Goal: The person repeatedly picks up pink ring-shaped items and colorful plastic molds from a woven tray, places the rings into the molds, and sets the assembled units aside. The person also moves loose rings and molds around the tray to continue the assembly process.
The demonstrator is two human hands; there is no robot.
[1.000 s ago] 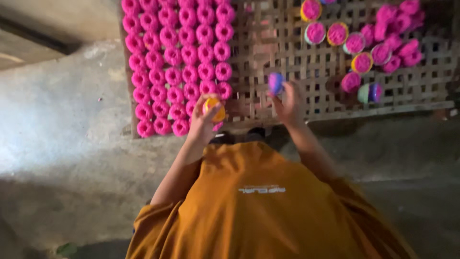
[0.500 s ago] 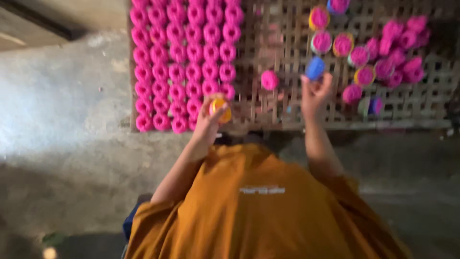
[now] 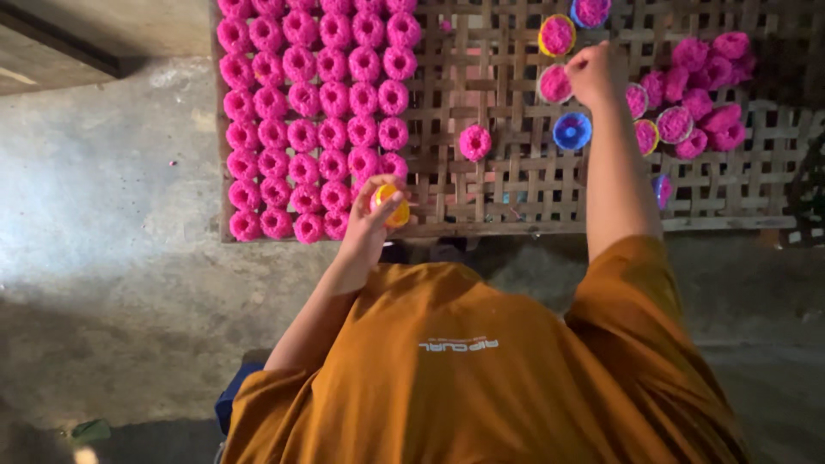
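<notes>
My left hand (image 3: pixel 374 219) holds a small yellow cup (image 3: pixel 391 206) at the near edge of a woven bamboo tray (image 3: pixel 507 185). Just beside it are rows of several pink ring-shaped cakes (image 3: pixel 318 112) covering the tray's left part. My right hand (image 3: pixel 595 73) is stretched far over the tray with its fingers curled, next to a cup filled with pink (image 3: pixel 554 83). Whether it grips anything I cannot tell. An empty blue cup (image 3: pixel 571 131) lies on the tray below that hand. A single pink cake (image 3: pixel 474 142) sits alone mid-tray.
More pink-filled cups and loose pink cakes (image 3: pixel 696 94) are heaped at the tray's far right. A yellow-rimmed filled cup (image 3: pixel 557 36) sits at the top. The tray rests on a grey concrete floor (image 3: pixel 112 215). My orange shirt (image 3: pixel 481 369) fills the foreground.
My right hand has let go of the blue cup, which now lies on the tray, and has moved further out toward the filled cups. My left hand still holds the yellow cup.
</notes>
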